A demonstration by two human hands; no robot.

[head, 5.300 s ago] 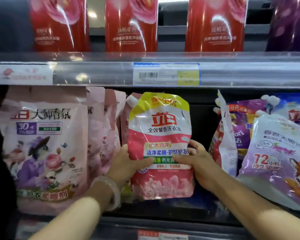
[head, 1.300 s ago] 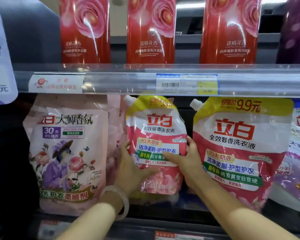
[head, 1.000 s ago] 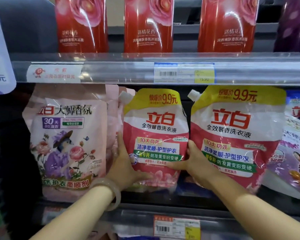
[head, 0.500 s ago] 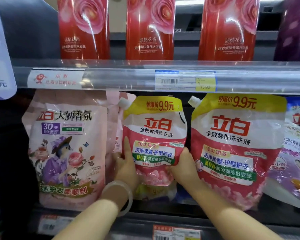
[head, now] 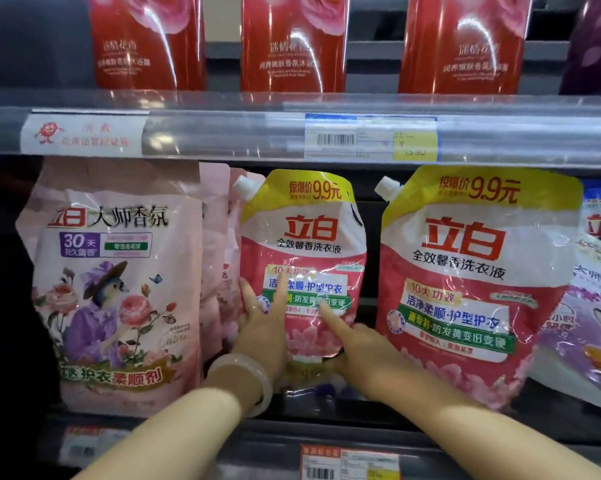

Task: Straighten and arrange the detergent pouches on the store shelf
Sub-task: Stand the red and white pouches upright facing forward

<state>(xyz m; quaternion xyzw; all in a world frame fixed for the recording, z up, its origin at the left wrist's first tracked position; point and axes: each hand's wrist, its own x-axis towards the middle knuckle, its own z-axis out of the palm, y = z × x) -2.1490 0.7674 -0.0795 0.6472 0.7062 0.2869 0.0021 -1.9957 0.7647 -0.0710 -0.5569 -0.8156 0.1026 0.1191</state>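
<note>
Glossy pink-and-yellow film formed the spouted pouch (head: pixel 302 258) at the middle of the shelf (head: pixel 327 431), where it was seen standing upright between a pale pink softener pouch (head: pixel 115 289) on its left and a larger pouch of the same pink-and-yellow design (head: pixel 472 282) on its right. Its contents were hidden by the opaque printed film; the front was creased and reflective. The left hand (head: pixel 262 336) was laid flat against the lower left of the middle pouch, fingers spread and extended, nothing clasped. The right hand (head: pixel 361 355) was pressed to the lower right of the same pouch, forefinger extended across the label, likewise unclenched; no closed grasp was observed at either hand. A pale, smooth bangle (head: pixel 247 379) was noted on the left wrist. A purple-and-white pouch (head: pixel 590 306) was recorded at the far right, leaning. Tall red packs with rose prints (head: pixel 292 43) were recorded on the tier above, behind a clear plastic rail carrying a barcode price tag (head: pixel 370 140).
</note>
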